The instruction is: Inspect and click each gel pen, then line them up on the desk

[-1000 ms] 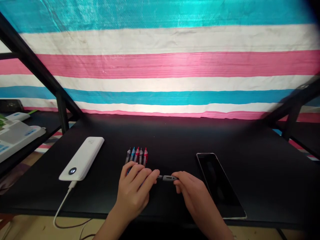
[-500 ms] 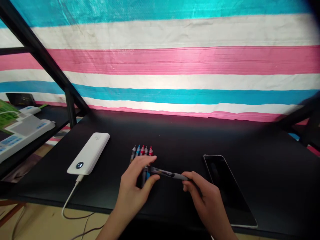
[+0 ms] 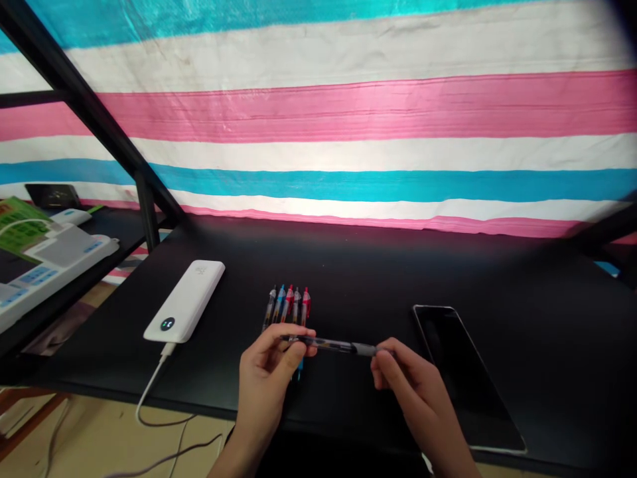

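Black flat tabletop (image 3: 368, 279): white slab-shaped power bank (image 3: 185, 299) with white cable (image 3: 149, 385) left; black glass-faced phone (image 3: 468, 378) beside the right hand (image 3: 415, 385).
Pen row: slim clear-barrelled pens (image 3: 286, 307), black, blue and red-ended, partly behind the left hand (image 3: 266, 375).
Grey-gripped clear-barrelled pen (image 3: 334, 345): spans both hands, pinched by each hand's fingertips.
Obscured: its ends, under fingers.

The striped sheet (image 3: 368, 109) glows brightly, the black tabletop (image 3: 358, 279) lies dim, and shadow darkens the right edge.
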A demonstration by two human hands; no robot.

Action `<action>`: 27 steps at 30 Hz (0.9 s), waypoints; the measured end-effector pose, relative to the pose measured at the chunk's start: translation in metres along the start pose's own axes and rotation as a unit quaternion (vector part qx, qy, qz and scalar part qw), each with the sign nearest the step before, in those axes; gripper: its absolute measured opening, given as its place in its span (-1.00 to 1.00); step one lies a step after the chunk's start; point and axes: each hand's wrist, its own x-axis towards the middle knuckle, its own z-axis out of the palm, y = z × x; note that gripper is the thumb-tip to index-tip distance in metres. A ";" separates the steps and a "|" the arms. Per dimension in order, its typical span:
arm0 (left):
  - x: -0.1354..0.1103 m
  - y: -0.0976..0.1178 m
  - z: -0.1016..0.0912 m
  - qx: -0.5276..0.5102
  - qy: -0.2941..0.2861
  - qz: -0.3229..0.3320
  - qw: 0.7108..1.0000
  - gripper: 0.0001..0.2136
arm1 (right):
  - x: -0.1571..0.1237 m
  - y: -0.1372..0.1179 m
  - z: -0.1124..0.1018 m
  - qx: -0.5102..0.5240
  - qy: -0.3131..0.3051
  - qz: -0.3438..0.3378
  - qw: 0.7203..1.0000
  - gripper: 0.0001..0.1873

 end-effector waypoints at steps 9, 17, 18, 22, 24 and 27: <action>0.001 -0.003 -0.001 0.002 -0.008 0.001 1.000 -0.82 | 0.003 0.003 0.002 0.073 -0.001 0.016 0.997 -0.49; -0.001 0.001 0.005 -0.011 0.044 -0.012 0.999 -0.79 | 0.004 0.004 0.003 0.079 -0.007 0.032 0.996 -0.47; -0.002 0.002 0.006 -0.012 0.045 -0.012 0.999 -0.79 | 0.004 0.004 0.003 0.080 0.004 0.030 0.996 -0.50; -0.003 0.003 0.008 -0.014 0.044 -0.011 0.999 -0.79 | 0.003 0.003 0.003 0.123 0.006 0.048 0.991 -0.60; -0.004 0.003 0.008 -0.013 0.041 -0.011 0.999 -0.78 | 0.003 0.004 0.003 0.119 -0.008 0.051 0.992 -0.49; -0.004 0.003 0.007 -0.013 0.043 -0.010 0.999 -0.78 | 0.003 0.005 0.003 0.112 0.007 0.042 0.993 -0.57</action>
